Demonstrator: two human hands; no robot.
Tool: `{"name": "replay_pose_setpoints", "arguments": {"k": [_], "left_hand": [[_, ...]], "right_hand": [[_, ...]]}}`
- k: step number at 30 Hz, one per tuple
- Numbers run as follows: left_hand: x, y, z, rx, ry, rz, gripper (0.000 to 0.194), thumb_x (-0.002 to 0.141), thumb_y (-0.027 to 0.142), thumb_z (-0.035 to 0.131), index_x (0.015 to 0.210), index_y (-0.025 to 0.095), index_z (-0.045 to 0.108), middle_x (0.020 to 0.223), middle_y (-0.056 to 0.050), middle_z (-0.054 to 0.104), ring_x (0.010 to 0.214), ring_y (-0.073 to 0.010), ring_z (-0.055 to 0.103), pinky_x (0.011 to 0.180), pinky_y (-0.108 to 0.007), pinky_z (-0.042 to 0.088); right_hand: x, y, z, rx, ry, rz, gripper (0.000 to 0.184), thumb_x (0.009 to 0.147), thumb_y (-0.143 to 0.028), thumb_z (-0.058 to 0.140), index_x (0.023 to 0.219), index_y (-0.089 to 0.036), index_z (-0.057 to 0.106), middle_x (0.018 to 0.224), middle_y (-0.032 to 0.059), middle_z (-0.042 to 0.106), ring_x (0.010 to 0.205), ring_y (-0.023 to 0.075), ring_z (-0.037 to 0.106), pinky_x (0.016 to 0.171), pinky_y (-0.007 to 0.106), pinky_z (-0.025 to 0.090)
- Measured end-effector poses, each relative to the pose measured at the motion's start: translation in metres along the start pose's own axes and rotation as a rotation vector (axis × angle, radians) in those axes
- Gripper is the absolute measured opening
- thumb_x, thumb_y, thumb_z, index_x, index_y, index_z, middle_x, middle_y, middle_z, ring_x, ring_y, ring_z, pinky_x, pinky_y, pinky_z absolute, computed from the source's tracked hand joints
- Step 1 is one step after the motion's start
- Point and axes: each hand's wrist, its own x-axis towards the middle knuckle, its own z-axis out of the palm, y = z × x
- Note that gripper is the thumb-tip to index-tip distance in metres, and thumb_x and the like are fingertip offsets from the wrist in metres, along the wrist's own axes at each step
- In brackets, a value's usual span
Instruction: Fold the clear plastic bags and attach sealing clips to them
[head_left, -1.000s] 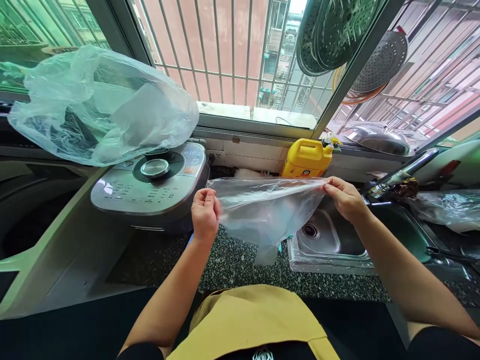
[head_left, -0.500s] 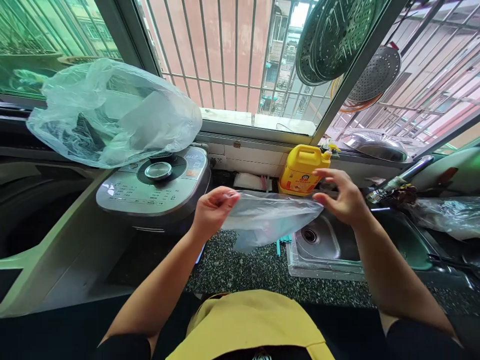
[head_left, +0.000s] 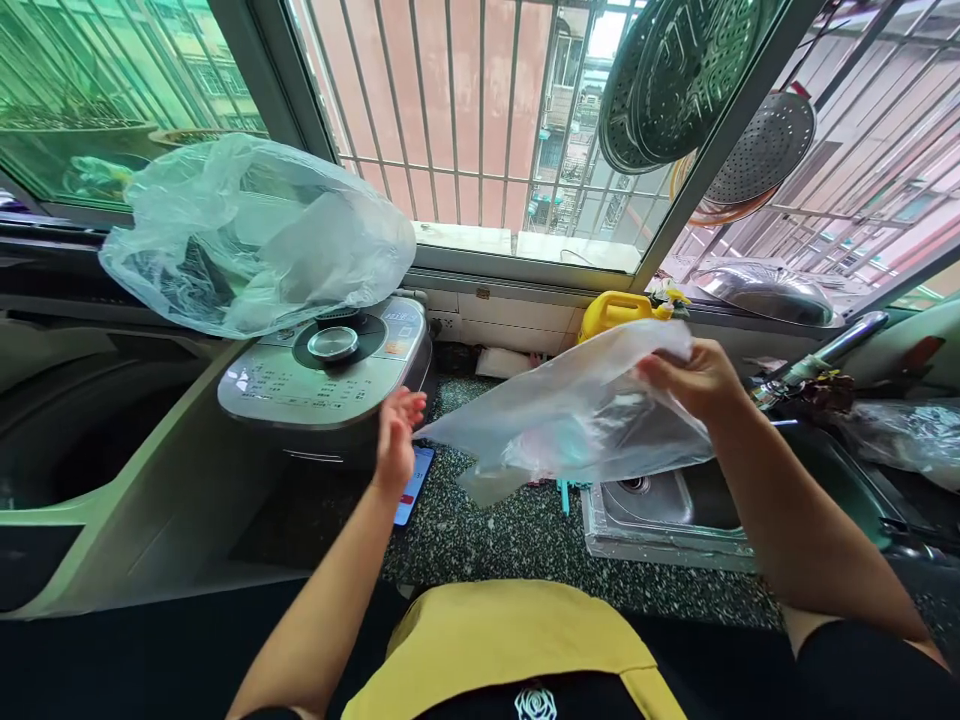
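Note:
A clear plastic bag (head_left: 555, 420) stretches across in front of me, over the counter and part of the sink. My right hand (head_left: 697, 380) pinches its upper right part, thumb in front, the other fingers hidden behind the film. At the bag's pointed left end is my left hand (head_left: 397, 437), fingers spread and holding nothing; whether it touches the tip I cannot tell. Just below that hand a phone (head_left: 415, 487) with a lit screen lies on the speckled counter (head_left: 487, 540). Small turquoise items (head_left: 565, 495) show beneath the bag.
On the left a cooker (head_left: 300, 385) carries a large puffed plastic bag (head_left: 255, 240). Behind the held bag stands a yellow jug (head_left: 611, 312), partly covered. The steel sink (head_left: 652, 500) and its faucet (head_left: 832, 350) are on the right. A barred window runs along the back.
My left hand has let go of the bag and opened. My right hand now grips it, and the bag has spread out larger, pulled rightward and up. The view has shifted slightly.

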Motion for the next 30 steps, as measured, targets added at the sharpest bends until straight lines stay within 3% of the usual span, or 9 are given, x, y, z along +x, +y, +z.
{"name": "replay_pose_setpoints", "arguments": {"k": [3, 5, 8, 12, 18, 24, 27, 29, 30], "left_hand": [[-0.048, -0.039, 0.016, -0.068, 0.028, -0.398, 0.072, 0.060, 0.076, 0.055, 0.105, 0.021, 0.050, 0.110, -0.011, 0.059, 0.099, -0.0219, 0.058, 0.077, -0.031, 0.048], [-0.070, -0.047, 0.032, -0.214, -0.070, -0.701, 0.070, 0.061, 0.075, 0.055, 0.103, 0.020, 0.052, 0.107, -0.012, 0.060, 0.088, -0.0213, 0.062, 0.066, -0.029, 0.049], [-0.072, -0.044, 0.049, -0.361, -0.118, -0.888, 0.063, 0.062, 0.072, 0.058, 0.094, 0.018, 0.055, 0.091, -0.008, 0.064, 0.065, -0.0151, 0.062, 0.051, -0.024, 0.045], [-0.048, -0.045, 0.054, -0.264, 0.046, -0.684, 0.048, 0.055, 0.057, 0.072, 0.077, 0.017, 0.056, 0.064, 0.002, 0.058, 0.047, -0.0076, 0.051, 0.045, -0.019, 0.039], [-0.052, -0.054, 0.045, -0.145, 0.033, -0.516, 0.036, 0.053, 0.045, 0.075, 0.061, 0.014, 0.059, 0.048, 0.005, 0.052, 0.044, -0.0055, 0.042, 0.047, -0.018, 0.033], [-0.070, -0.049, 0.024, 0.014, -0.071, -0.377, 0.024, 0.064, 0.038, 0.069, 0.063, 0.015, 0.063, 0.061, -0.001, 0.060, 0.057, -0.0107, 0.051, 0.056, -0.023, 0.041], [-0.069, -0.034, 0.016, 0.262, -0.262, -0.077, 0.016, 0.075, 0.028, 0.057, 0.066, 0.016, 0.061, 0.089, -0.007, 0.066, 0.085, -0.0169, 0.060, 0.076, -0.028, 0.046], [-0.070, -0.023, 0.017, 0.399, -0.428, 0.091, 0.017, 0.079, 0.022, 0.051, 0.064, 0.017, 0.057, 0.098, -0.009, 0.066, 0.093, -0.0187, 0.060, 0.084, -0.031, 0.046], [-0.071, -0.019, 0.019, 0.441, -0.502, 0.148, 0.018, 0.079, 0.020, 0.049, 0.063, 0.017, 0.056, 0.099, -0.010, 0.066, 0.094, -0.0188, 0.060, 0.084, -0.031, 0.046]], "right_hand": [[0.001, 0.007, -0.008, 0.125, 0.183, 0.010, 0.022, 0.069, -0.041, 0.065, 0.063, -0.023, 0.053, 0.054, -0.0009, 0.050, 0.049, 0.0134, 0.046, 0.049, 0.031, 0.041], [0.003, 0.011, -0.010, 0.204, 0.266, -0.011, 0.027, 0.064, -0.042, 0.069, 0.058, -0.023, 0.051, 0.051, -0.0018, 0.047, 0.047, 0.0130, 0.044, 0.049, 0.032, 0.041], [0.001, 0.019, -0.012, 0.299, 0.312, -0.002, 0.031, 0.057, -0.043, 0.075, 0.055, -0.023, 0.051, 0.049, -0.0026, 0.045, 0.046, 0.0116, 0.042, 0.049, 0.031, 0.041], [-0.010, 0.036, -0.018, 0.378, 0.349, 0.033, 0.033, 0.054, -0.042, 0.079, 0.052, -0.021, 0.054, 0.048, -0.0033, 0.046, 0.046, 0.0109, 0.044, 0.049, 0.029, 0.042], [-0.037, 0.084, -0.030, 0.429, 0.668, -0.008, 0.026, 0.055, -0.037, 0.078, 0.053, -0.022, 0.057, 0.049, -0.0058, 0.048, 0.048, 0.0102, 0.048, 0.052, 0.027, 0.044], [-0.081, 0.142, -0.043, 0.282, 0.798, 0.339, 0.027, 0.051, -0.033, 0.072, 0.069, -0.020, 0.057, 0.062, -0.0037, 0.057, 0.054, 0.0109, 0.052, 0.056, 0.027, 0.047], [-0.088, 0.129, -0.041, -0.168, 0.948, 0.153, 0.036, 0.059, -0.027, 0.067, 0.093, -0.021, 0.056, 0.087, 0.0018, 0.062, 0.073, 0.0164, 0.058, 0.071, 0.035, 0.049], [-0.079, 0.104, -0.020, -0.485, 0.779, -0.126, 0.034, 0.069, -0.022, 0.060, 0.102, -0.020, 0.056, 0.102, 0.0078, 0.061, 0.090, 0.0217, 0.057, 0.081, 0.040, 0.047], [-0.071, 0.090, -0.003, -0.558, 0.583, -0.291, 0.030, 0.071, -0.018, 0.058, 0.101, -0.020, 0.058, 0.100, 0.0081, 0.062, 0.094, 0.0226, 0.057, 0.083, 0.040, 0.047]]}}
